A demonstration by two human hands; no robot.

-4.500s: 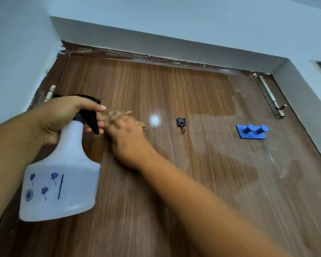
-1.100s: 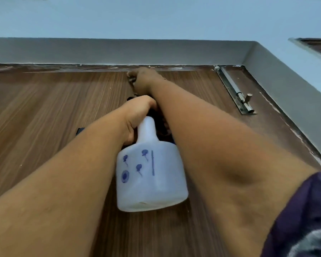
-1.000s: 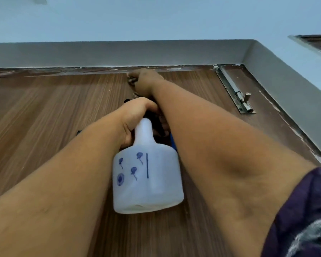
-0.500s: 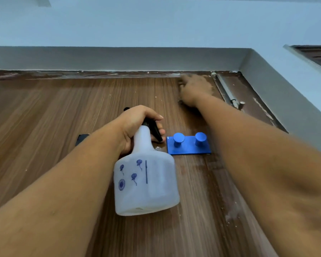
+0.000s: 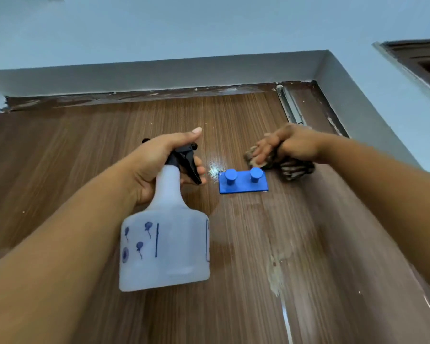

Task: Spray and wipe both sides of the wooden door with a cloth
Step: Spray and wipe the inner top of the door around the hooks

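Note:
The wooden door (image 5: 85, 155) fills the view, seen from below, with wet streaks on its right half. My left hand (image 5: 159, 160) grips the neck of a white spray bottle (image 5: 164, 244) with a black trigger head, held in front of the door's middle. My right hand (image 5: 291, 145) is closed on a bunched brown striped cloth (image 5: 293, 170) and presses it to the door just above and right of a blue double hook (image 5: 243, 181).
A metal slide bolt (image 5: 289, 105) is fixed at the door's top right corner. The grey-white door frame (image 5: 358, 100) and wall surround the door above and at the right. A dark opening (image 5: 427, 60) shows at far right.
My right hand with the cloth has come down from the door's top edge to just above the blue hook. The bottle hand has stayed near the middle.

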